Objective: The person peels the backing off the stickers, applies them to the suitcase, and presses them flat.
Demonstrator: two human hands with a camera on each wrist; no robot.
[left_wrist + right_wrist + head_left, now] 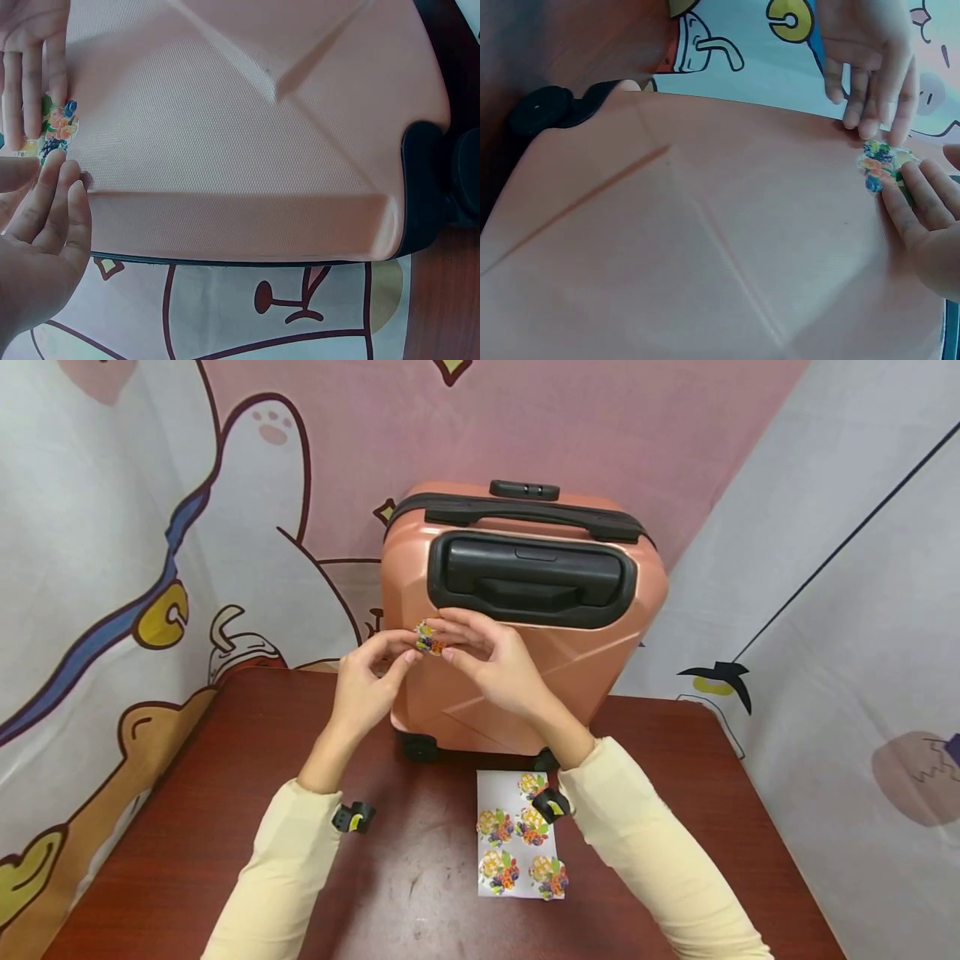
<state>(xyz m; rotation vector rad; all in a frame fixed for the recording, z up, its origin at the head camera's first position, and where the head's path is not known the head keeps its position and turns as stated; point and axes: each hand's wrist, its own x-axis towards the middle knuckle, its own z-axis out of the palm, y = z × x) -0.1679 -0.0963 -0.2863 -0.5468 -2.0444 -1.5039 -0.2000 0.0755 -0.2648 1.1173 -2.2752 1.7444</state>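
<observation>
A small fruit-patterned sticker [428,639] is held up in front of the upper left side of a pink hard-shell suitcase [480,693]. Thumb and forefinger of my left hand [367,681] pinch its left edge. On the opposite edge, my right hand [504,664] holds it between thumb and fingers. Both wrist views show the sticker [57,131] [885,163] between the two hands, close to the shell; whether it touches the shell cannot be told. Fingers cover part of its border.
The suitcase stands upright on a reddish-brown table [405,877], its black handle [532,572] facing up and forward. Below it lies a white sheet [495,789] with several similar fruit stickers, partly behind the right wrist's black strap [551,806]. Cartoon-printed cloth [255,527] hangs behind.
</observation>
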